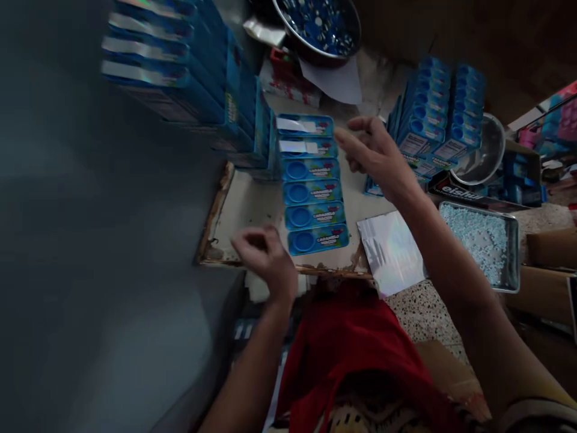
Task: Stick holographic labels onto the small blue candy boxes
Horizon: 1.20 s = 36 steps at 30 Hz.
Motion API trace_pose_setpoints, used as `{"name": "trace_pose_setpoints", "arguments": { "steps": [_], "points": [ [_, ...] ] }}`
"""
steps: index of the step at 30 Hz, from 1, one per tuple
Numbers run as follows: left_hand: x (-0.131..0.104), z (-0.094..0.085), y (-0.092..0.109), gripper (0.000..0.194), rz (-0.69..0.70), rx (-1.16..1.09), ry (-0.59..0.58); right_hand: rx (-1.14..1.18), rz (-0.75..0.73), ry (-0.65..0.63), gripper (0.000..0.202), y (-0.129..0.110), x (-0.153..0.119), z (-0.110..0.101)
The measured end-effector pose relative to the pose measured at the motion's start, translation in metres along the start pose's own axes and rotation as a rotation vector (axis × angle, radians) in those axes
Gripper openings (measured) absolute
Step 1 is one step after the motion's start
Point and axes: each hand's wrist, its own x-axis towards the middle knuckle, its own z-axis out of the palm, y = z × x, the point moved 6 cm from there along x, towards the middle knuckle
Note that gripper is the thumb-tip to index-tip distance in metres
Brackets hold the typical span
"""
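Note:
Several flat blue packages (pixel 312 192) lie in a column on the worn white board (pixel 243 204). Silvery strips (pixel 298 147) cover part of the two farthest packages, while the nearer ones show a round blue recess. My right hand (pixel 367 147) hovers at the far right end of the column, thumb and fingers drawn together; whether something small is between them cannot be made out. Over the board's near left edge, my left hand (pixel 265 255) is curled with its fingertips together, and its contents are too blurred to tell. A shiny silver sheet (pixel 392 252) lies right of the column.
Tall stacks of blue boxes (pixel 180 90) stand at the left, against a grey wall (pixel 90 240). More blue boxes (pixel 424 120) stand at the right. A bowl of small blue pieces (pixel 318 27) is at the back. A metal tray (pixel 511 252) holds pale blue pellets.

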Motion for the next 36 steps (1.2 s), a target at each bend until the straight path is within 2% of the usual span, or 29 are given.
{"name": "trace_pose_setpoints", "arguments": {
  "steps": [1,2,4,5,6,7,8,10,11,13,15,17,23,28,36],
  "points": [
    [-0.038,-0.005,-0.017,0.031,0.030,0.046,-0.056,0.013,-0.023,0.004,0.048,0.005,-0.024,-0.011],
    [-0.076,0.003,-0.033,0.026,0.043,0.096,-0.225,-0.010,0.000,0.000,0.042,0.019,-0.050,-0.022],
    [-0.144,0.046,-0.057,0.015,0.126,0.191,-0.688,-0.163,0.158,0.034,0.032,0.075,-0.105,-0.044],
    [-0.166,0.074,-0.064,0.012,0.200,0.236,-0.819,-0.268,0.275,0.070,0.027,0.111,-0.132,-0.053],
    [-0.177,0.104,-0.069,0.015,0.268,0.292,-0.884,-0.390,0.387,0.111,0.022,0.148,-0.156,-0.060],
    [-0.177,0.135,-0.073,0.022,0.314,0.359,-0.897,-0.489,0.457,0.097,0.015,0.182,-0.175,-0.061],
    [-0.168,0.166,-0.077,0.028,0.322,0.448,-0.875,-0.570,0.468,0.093,0.016,0.210,-0.188,-0.060],
    [-0.141,0.219,-0.090,0.037,0.272,0.667,-0.841,-0.711,0.415,0.037,0.028,0.251,-0.198,-0.049],
    [-0.129,0.239,-0.096,0.038,0.264,0.750,-0.861,-0.763,0.370,0.003,0.034,0.265,-0.197,-0.042],
    [-0.113,0.264,-0.108,0.031,0.249,0.840,-0.929,-0.834,0.298,-0.075,0.044,0.284,-0.192,-0.031],
    [-0.106,0.272,-0.118,0.019,0.224,0.832,-0.987,-0.867,0.263,-0.130,0.050,0.297,-0.187,-0.025],
    [-0.102,0.271,-0.126,0.013,0.159,0.771,-1.007,-0.888,0.248,-0.157,0.052,0.305,-0.183,-0.024],
    [-0.092,0.264,-0.143,0.027,-0.119,0.663,-1.020,-0.915,0.176,-0.214,0.047,0.314,-0.170,-0.016],
    [-0.088,0.262,-0.142,0.015,-0.111,0.569,-1.006,-0.869,0.192,-0.176,0.048,0.308,-0.162,-0.016],
    [-0.090,0.261,-0.149,0.021,-0.102,0.652,-0.993,-0.923,0.117,-0.258,0.043,0.309,-0.168,0.005]
  ]
}}
